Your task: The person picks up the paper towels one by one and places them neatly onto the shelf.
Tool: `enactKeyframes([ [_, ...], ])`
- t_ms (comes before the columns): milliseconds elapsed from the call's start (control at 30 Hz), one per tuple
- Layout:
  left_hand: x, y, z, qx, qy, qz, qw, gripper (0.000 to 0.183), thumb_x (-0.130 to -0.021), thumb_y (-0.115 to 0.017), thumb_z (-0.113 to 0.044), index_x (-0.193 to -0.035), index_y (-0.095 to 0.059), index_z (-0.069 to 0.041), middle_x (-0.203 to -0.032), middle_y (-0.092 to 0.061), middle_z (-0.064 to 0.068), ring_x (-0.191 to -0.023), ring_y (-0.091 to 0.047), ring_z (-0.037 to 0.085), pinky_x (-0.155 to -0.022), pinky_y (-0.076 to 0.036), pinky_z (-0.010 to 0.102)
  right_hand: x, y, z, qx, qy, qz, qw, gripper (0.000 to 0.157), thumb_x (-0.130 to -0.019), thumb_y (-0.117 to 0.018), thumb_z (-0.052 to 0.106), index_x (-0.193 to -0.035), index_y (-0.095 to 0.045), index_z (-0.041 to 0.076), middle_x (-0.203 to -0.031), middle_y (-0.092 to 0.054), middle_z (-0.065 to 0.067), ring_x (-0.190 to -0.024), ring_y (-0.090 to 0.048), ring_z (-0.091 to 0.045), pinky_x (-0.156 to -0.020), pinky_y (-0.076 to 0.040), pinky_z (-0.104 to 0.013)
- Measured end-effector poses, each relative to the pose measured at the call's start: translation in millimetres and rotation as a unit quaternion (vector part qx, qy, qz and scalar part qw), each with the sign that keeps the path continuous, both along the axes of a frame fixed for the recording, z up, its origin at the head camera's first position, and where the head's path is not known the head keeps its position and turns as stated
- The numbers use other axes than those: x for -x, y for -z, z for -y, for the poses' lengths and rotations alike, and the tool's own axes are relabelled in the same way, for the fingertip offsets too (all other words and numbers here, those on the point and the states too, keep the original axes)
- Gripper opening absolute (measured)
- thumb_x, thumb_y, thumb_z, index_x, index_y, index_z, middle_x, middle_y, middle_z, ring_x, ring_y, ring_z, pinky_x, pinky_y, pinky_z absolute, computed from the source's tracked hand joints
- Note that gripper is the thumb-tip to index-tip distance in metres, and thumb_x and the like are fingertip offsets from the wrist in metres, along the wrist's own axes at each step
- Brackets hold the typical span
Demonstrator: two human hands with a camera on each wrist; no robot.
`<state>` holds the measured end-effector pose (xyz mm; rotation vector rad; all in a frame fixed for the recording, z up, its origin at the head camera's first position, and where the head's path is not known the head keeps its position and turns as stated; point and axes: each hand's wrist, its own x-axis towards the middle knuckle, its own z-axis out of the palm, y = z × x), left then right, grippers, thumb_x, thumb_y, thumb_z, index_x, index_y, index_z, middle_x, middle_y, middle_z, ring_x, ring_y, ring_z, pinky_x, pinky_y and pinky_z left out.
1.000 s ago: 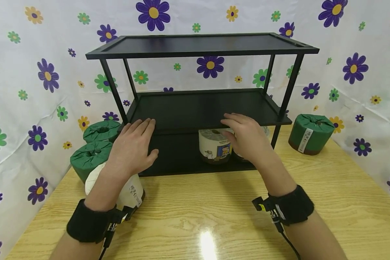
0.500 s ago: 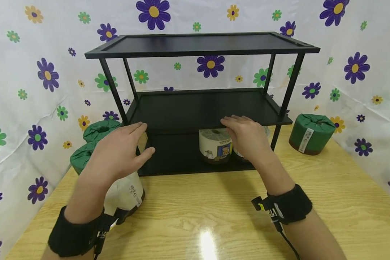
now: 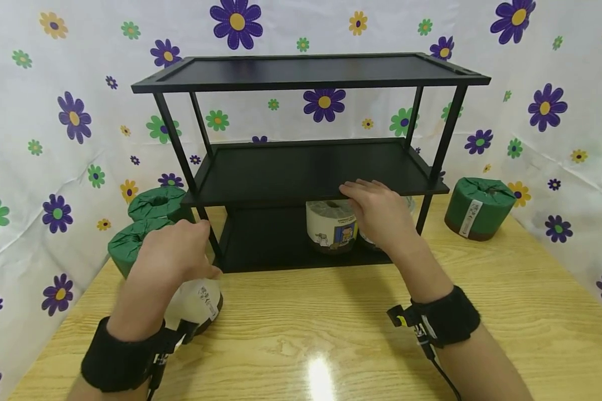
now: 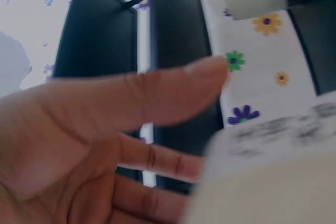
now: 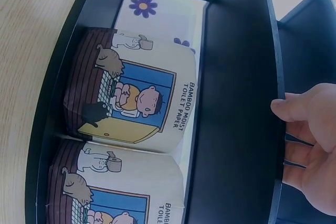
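Note:
My left hand point(image 3: 173, 253) is over the white wrapped toilet roll point(image 3: 203, 298) at the rack's front left. In the left wrist view its thumb point(image 4: 157, 95) stretches out straight, apart from the roll, while the fingertips pass behind the roll's edge. My right hand point(image 3: 381, 214) pinches the front edge of the middle shelf of the black rack point(image 3: 291, 172), thumb below and fingers above. Two picture-wrapped toilet rolls, one the nearer roll point(image 3: 328, 228), stand side by side on the bottom shelf; the right hand partly covers the other in the head view.
Two green-wrapped rolls, the back roll point(image 3: 155, 203) and the front roll point(image 3: 132, 245), stand left of the rack. Another green-wrapped roll point(image 3: 481, 209) is on the wooden table point(image 3: 301, 323) at the right. A flowered cloth point(image 3: 281, 28) hangs behind.
My left hand has left the middle shelf's front left corner and come down toward the white roll. The right hand has stayed on the shelf edge.

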<state>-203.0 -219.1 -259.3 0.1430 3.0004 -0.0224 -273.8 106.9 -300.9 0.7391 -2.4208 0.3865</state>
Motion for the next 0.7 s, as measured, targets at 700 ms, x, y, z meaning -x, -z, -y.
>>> enactKeyframes([
  [700, 5.7, 16.9, -16.9, -0.006, 0.099, 0.037, 0.9944, 0.054, -0.064, -0.095, -0.026, -0.104, -0.06, -0.011, -0.088, -0.064, 0.005, -0.077, -0.06, 0.021, -0.064, -0.055, 0.036, -1.4, -1.9, 0.9, -0.005, -0.003, -0.002, 1.0, 0.031, -0.096, -0.063, 0.006, -0.126, -0.069, 0.006, -0.128, -0.069, -0.011, -0.121, -0.064, -0.032, -0.108, -0.046, -0.052],
])
